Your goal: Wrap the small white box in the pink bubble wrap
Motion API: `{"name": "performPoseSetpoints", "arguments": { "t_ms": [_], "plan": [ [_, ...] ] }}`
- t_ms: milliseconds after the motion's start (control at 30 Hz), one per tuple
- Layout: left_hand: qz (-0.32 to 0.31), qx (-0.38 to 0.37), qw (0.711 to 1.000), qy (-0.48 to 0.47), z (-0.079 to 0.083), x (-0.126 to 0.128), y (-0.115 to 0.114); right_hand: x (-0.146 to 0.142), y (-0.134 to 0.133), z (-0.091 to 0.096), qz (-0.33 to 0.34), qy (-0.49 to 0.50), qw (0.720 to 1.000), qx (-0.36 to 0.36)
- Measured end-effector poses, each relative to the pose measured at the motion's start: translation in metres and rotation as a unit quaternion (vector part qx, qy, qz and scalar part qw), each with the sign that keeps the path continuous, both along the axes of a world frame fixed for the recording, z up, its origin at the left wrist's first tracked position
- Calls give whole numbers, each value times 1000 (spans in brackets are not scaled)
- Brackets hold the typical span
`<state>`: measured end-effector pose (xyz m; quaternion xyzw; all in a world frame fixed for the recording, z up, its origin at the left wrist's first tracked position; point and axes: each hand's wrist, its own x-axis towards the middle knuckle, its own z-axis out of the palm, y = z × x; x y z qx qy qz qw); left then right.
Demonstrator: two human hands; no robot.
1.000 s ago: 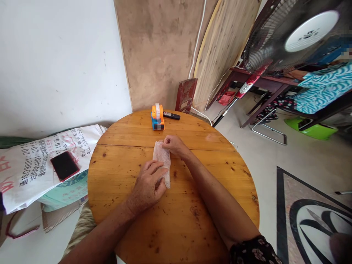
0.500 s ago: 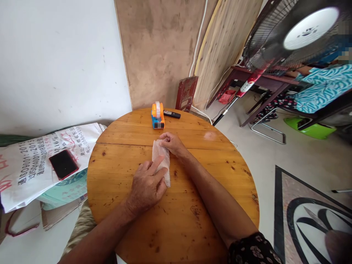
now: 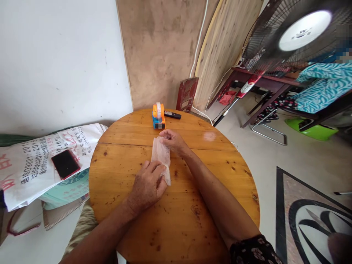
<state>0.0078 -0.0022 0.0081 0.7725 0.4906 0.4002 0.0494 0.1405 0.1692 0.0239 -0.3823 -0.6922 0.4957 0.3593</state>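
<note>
A small translucent plastic bag [image 3: 161,155] lies lengthwise on the round wooden table [image 3: 209,176]. My left hand [image 3: 147,185] rests on the bag's near end, its fingers curled and pressing it down. My right hand [image 3: 172,141] pinches the bag's far end between thumb and fingers. An orange and blue tape dispenser [image 3: 158,116] stands at the far side of the table, a short way beyond my right hand. A dark remote [image 3: 172,115] lies just right of the dispenser.
A black phone [image 3: 65,164] lies on printed white sacks [image 3: 33,161] left of the table. A red chair [image 3: 187,93] stands behind the table. A large fan [image 3: 297,33], a dark table [image 3: 264,84] and boards against the wall fill the right.
My left hand's fingers have drawn back from stretched along the bag to curled at its near end. My right hand has shifted slightly at the far end. The bag stays in place.
</note>
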Motion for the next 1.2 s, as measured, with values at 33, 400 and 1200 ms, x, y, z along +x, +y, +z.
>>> {"name": "performPoseSetpoints", "arguments": {
  "t_ms": [33,400,1200],
  "plan": [
    [0,-3,1000,-6,0,0,0,0,-1,5,17,19,1000,-7],
    [38,6,996,-76,-7,-2,5,9,-62,49,93,37,994,45],
    [-2,-43,979,-200,-14,-10,8,26,-135,15,43,-48,973,222]
  ]
}}
